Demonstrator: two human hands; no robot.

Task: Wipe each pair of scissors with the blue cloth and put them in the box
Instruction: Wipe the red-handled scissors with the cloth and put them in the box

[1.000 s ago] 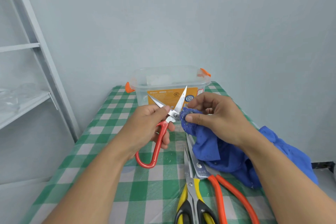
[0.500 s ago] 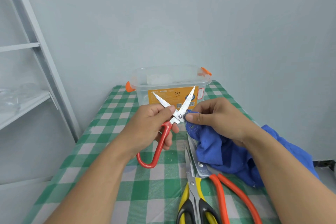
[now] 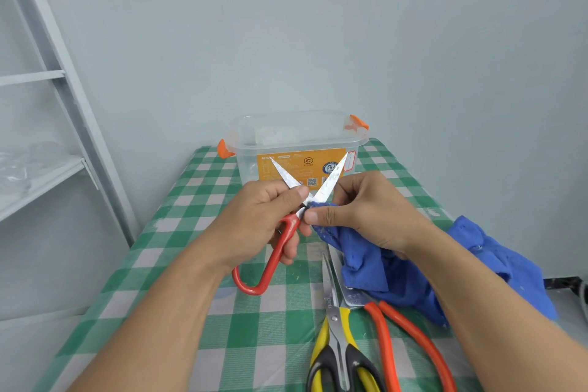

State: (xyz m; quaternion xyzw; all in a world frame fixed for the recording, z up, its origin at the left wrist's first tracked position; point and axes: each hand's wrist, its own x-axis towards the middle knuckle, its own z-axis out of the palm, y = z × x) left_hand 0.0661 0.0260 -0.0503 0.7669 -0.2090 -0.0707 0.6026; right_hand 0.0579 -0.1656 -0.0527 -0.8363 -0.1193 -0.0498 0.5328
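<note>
My left hand (image 3: pixel 261 219) grips the red-handled scissors (image 3: pixel 273 259) near the pivot, blades spread wide and pointing up toward the box. My right hand (image 3: pixel 366 210) pinches a fold of the blue cloth (image 3: pixel 397 277) against the base of the right blade. The rest of the cloth trails over the table to the right. The clear plastic box (image 3: pixel 296 137) with orange latches stands open behind the blades. On the table near me lie yellow-and-black scissors (image 3: pixel 337 350) and orange-handled scissors (image 3: pixel 391 340), their blade tips partly under the cloth.
A green-and-white checked tablecloth (image 3: pixel 178 280) covers the narrow table, which ends at the wall behind the box. A grey metal shelf frame (image 3: pixel 63 95) stands to the left with a gap beside the table edge.
The scissor blades have spread wider and lifted slightly. My right hand with the cloth has slid down from the blade toward the pivot.
</note>
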